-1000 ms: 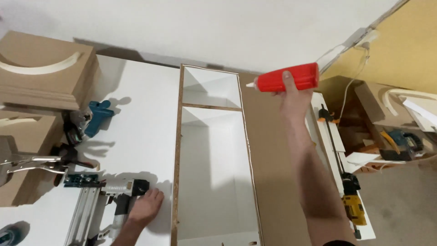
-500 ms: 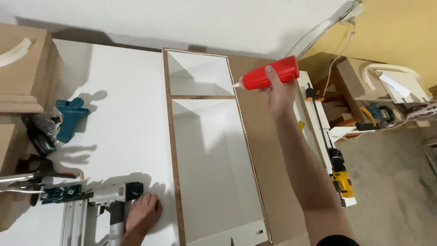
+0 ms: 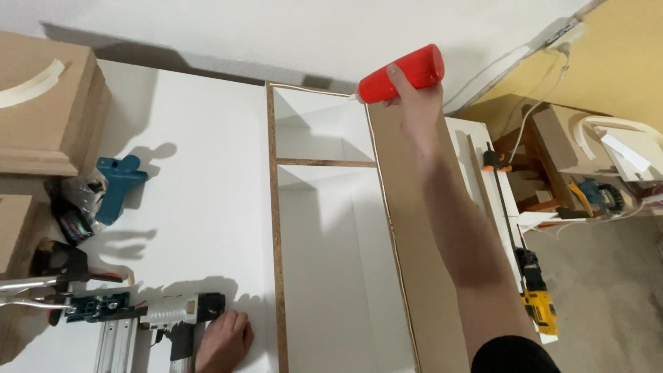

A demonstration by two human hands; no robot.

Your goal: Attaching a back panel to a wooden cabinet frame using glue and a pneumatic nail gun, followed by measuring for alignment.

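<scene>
My right hand point(image 3: 413, 100) is stretched out and grips a red glue bottle point(image 3: 400, 73), whose white nozzle points left at the far end of the cabinet's right panel edge point(image 3: 385, 200). A thin pale line runs along that edge. The cabinet carcass point(image 3: 324, 163) lies open-side up, white inside, with a cross shelf. My left hand point(image 3: 222, 342) rests on the white worktop point(image 3: 200, 200), fingers curled against the black head of a silver nail gun point(image 3: 164, 314).
A blue tool point(image 3: 116, 186) and metal clamps point(image 3: 41, 290) lie at the left beside brown moulded wood blocks point(image 3: 41, 117). At the right, a bar clamp point(image 3: 504, 200), a yellow drill point(image 3: 535, 300) and a cluttered wooden stand point(image 3: 587, 166) border the concrete floor.
My right hand has carried the glue bottle farther along the panel edge toward the wall. The view has shifted left and down. My left hand stays at the nail gun.
</scene>
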